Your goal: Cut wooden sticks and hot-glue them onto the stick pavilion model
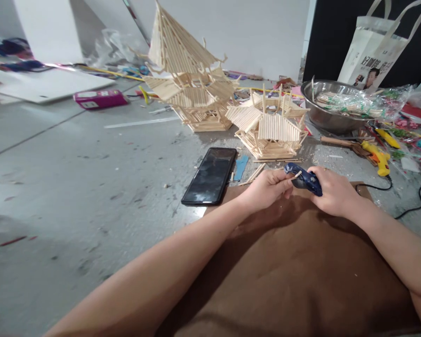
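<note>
My left hand is closed, pinching a thin wooden stick whose pale end sticks out past the fingertips. My right hand is wrapped round a dark blue hand tool, which looks like a pair of cutters. Its curved head lies right at the stick and at my left fingertips; whether the blades touch the stick I cannot tell. Both hands are above a brown board. Just beyond them stands a small pavilion model of wooden sticks, with several loose sticks at its foot.
A taller stick tower with a pointed roof stands behind. A black phone lies left of my hands, beside a blue strip. To the right are a metal bowl of bundled sticks, a yellow glue gun with its cord, and a white bag.
</note>
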`<act>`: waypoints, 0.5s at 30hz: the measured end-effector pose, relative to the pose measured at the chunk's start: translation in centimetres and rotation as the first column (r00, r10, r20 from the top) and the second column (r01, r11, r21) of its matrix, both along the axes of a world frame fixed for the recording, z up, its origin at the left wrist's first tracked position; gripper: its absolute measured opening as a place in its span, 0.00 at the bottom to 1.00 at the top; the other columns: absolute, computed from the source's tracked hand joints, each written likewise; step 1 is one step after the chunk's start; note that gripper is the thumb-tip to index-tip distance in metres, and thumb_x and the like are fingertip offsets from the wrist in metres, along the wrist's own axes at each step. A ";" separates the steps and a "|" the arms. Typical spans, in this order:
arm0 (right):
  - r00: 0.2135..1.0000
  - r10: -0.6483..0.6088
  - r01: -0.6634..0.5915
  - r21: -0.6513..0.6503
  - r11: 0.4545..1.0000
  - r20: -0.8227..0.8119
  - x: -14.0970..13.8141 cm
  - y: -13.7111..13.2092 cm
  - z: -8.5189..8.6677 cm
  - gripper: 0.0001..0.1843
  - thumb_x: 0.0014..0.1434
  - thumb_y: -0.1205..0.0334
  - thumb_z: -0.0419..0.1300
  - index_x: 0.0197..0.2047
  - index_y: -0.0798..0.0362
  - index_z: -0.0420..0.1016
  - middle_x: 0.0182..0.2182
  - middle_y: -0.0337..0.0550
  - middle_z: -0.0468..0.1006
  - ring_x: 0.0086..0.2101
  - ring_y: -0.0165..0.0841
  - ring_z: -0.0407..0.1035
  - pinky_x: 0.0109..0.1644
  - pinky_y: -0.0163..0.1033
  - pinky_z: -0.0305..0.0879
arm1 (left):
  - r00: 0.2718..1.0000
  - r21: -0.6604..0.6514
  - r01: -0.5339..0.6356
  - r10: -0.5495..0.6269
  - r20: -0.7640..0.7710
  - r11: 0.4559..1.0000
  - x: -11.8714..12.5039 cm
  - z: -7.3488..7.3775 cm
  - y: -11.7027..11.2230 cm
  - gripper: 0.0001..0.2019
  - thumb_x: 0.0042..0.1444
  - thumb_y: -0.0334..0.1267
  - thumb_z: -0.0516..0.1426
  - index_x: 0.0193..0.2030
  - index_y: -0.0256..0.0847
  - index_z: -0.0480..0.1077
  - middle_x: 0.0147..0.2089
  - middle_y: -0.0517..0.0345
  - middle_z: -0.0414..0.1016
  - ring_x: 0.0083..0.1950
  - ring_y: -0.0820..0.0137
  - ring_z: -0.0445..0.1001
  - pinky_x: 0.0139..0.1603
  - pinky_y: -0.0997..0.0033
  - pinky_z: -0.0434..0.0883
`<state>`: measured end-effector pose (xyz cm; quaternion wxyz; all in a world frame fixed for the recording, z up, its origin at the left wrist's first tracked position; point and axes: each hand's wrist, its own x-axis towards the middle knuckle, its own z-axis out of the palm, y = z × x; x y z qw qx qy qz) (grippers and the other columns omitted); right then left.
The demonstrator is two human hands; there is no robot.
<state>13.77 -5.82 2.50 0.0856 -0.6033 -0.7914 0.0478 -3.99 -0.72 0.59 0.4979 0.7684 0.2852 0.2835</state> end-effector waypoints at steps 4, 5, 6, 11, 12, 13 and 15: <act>0.999 -0.029 0.029 0.003 1.000 0.039 0.0 0.0 0.0 0.16 0.49 0.60 0.51 0.43 0.55 0.62 0.36 0.47 0.74 0.35 0.39 0.67 0.30 0.38 0.51 | 1.000 0.113 0.021 -0.020 -0.014 0.993 0.0 0.0 0.1 0.16 0.55 0.36 0.48 0.17 0.35 0.60 0.17 0.65 0.59 0.21 0.81 0.58 0.26 0.80 0.58; 0.998 -0.036 0.036 0.003 0.999 0.048 -0.1 -0.1 0.0 0.16 0.49 0.60 0.51 0.43 0.55 0.62 0.36 0.46 0.74 0.35 0.39 0.68 0.29 0.38 0.51 | 1.000 0.117 0.024 -0.022 -0.014 0.993 -0.1 -0.1 0.0 0.16 0.55 0.36 0.48 0.18 0.36 0.59 0.17 0.65 0.58 0.21 0.80 0.57 0.26 0.80 0.58; 0.998 -0.040 0.040 0.000 0.999 0.054 -0.1 -0.1 0.0 0.16 0.49 0.59 0.51 0.42 0.55 0.63 0.36 0.46 0.74 0.35 0.39 0.68 0.29 0.38 0.50 | 1.000 0.118 0.022 -0.020 -0.012 0.993 -0.1 -0.1 0.0 0.15 0.55 0.37 0.48 0.18 0.36 0.59 0.17 0.65 0.58 0.21 0.80 0.57 0.25 0.79 0.58; 0.995 -0.066 0.067 -0.011 0.998 0.070 0.0 -0.1 0.1 0.16 0.49 0.58 0.51 0.42 0.54 0.63 0.33 0.44 0.75 0.33 0.39 0.69 0.28 0.37 0.49 | 1.000 0.122 0.029 -0.030 0.009 0.992 -0.1 -0.1 -0.2 0.15 0.54 0.36 0.47 0.17 0.36 0.58 0.17 0.65 0.57 0.20 0.80 0.56 0.25 0.79 0.58; 0.995 -0.071 0.071 -0.007 0.997 0.076 0.0 -0.2 0.1 0.16 0.48 0.59 0.51 0.42 0.53 0.63 0.33 0.44 0.76 0.33 0.39 0.69 0.28 0.37 0.49 | 0.999 0.128 0.030 -0.032 0.013 0.991 -0.1 -0.1 -0.2 0.15 0.54 0.36 0.47 0.17 0.36 0.58 0.17 0.65 0.57 0.20 0.80 0.56 0.25 0.79 0.58; 0.994 -0.074 0.074 -0.001 0.997 0.079 0.0 -0.2 0.1 0.16 0.48 0.59 0.51 0.42 0.53 0.63 0.32 0.44 0.76 0.32 0.39 0.69 0.28 0.37 0.49 | 0.999 0.133 0.029 -0.031 0.014 0.991 -0.1 -0.1 -0.2 0.15 0.54 0.36 0.48 0.17 0.36 0.58 0.17 0.65 0.57 0.20 0.80 0.56 0.24 0.79 0.58; 0.994 -0.079 0.079 0.008 0.997 0.079 -0.1 -0.2 0.0 0.16 0.47 0.59 0.51 0.41 0.53 0.64 0.32 0.44 0.76 0.32 0.38 0.69 0.27 0.37 0.48 | 1.000 0.134 0.023 -0.024 0.007 0.991 -0.1 0.0 -0.2 0.14 0.54 0.36 0.48 0.18 0.36 0.59 0.17 0.66 0.57 0.20 0.80 0.56 0.24 0.80 0.57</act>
